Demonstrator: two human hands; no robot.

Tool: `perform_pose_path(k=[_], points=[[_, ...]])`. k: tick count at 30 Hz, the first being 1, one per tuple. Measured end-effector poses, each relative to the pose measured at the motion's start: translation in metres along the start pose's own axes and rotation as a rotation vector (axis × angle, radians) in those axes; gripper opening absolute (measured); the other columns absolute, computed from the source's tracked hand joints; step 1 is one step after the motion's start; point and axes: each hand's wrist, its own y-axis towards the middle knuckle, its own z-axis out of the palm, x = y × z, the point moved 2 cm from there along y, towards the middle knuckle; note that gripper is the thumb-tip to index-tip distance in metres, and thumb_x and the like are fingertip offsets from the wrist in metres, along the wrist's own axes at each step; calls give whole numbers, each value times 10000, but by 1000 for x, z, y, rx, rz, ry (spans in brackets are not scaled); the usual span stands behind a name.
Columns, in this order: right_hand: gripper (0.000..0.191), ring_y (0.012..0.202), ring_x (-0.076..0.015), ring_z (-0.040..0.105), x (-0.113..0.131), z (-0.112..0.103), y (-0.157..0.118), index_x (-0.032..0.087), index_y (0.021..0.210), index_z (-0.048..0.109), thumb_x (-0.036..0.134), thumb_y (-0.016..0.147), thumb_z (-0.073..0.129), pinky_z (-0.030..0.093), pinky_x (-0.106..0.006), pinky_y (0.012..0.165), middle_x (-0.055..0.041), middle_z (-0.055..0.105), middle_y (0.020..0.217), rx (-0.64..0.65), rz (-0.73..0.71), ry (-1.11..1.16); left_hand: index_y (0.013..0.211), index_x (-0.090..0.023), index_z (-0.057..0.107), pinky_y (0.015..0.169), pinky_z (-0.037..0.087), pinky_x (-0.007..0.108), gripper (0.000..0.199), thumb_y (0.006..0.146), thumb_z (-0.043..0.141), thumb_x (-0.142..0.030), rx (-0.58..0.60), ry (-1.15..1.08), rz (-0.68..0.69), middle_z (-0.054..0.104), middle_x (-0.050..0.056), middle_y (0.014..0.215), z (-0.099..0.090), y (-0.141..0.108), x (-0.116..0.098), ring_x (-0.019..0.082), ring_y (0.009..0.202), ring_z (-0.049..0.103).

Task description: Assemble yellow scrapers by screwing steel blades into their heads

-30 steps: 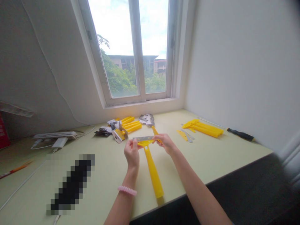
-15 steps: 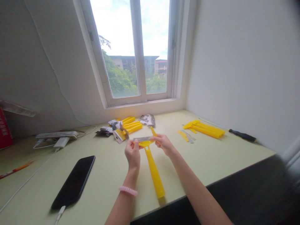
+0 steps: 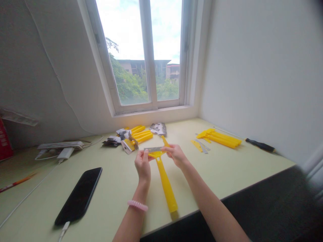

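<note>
Between my two hands is a yellow plastic scraper (image 3: 166, 185), its long handle pointing down toward the desk's front edge. A grey metal blade (image 3: 153, 149) lies across its wide head. My left hand (image 3: 143, 164) is closed, with the thumb pressing the left end of the blade against the head. At the other end, my right hand (image 3: 176, 155) pinches a small yellow plastic strip (image 3: 165, 141) that sticks up past its fingers. The right fingertips are close to the blade's right end; whether they touch it is hidden.
Packaged yellow scrapers (image 3: 142, 136) and a crumpled wrapper (image 3: 158, 129) lie under the window. To the right are more yellow scrapers (image 3: 224, 139), loose blades (image 3: 203, 148) and a black-handled screwdriver (image 3: 259, 145). A phone (image 3: 79, 196) on a cable and a power strip (image 3: 60, 146) sit left.
Almost nothing differs. Both hands keep their hold on the scraper, blade and strip, with only a very slight shift of the whole view.
</note>
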Motion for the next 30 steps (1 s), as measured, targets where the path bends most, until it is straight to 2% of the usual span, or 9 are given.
perform_pose_path(k=[9,20,26,30], points=[[206,431,-32,186,0,-2,1,127,584,566,271,498,685,102,-241,443,68,382,471,0,-2,4,766,-147,553,561,489,263,223,711,499,-357,38,-163,-76,638,24,683,0,-2,-1,142,611,615],[179,420,-26,177,2,-2,-2,121,594,561,241,521,673,84,-245,446,81,339,455,15,-19,32,712,-147,529,564,488,265,156,682,532,-300,62,-230,-142,636,25,672,-1,0,-1,142,623,608],[180,416,-26,180,3,-1,-2,125,574,549,248,523,669,84,-247,445,85,328,441,10,-22,18,753,-136,547,561,487,263,215,677,556,-338,53,-159,-131,626,22,675,0,-2,-3,137,596,603],[196,411,-25,182,4,0,-3,133,537,516,250,519,672,83,-245,441,95,295,427,18,-42,15,693,-124,534,572,482,239,179,632,616,-271,40,-49,-106,598,-1,635,0,-2,-2,107,558,579]])
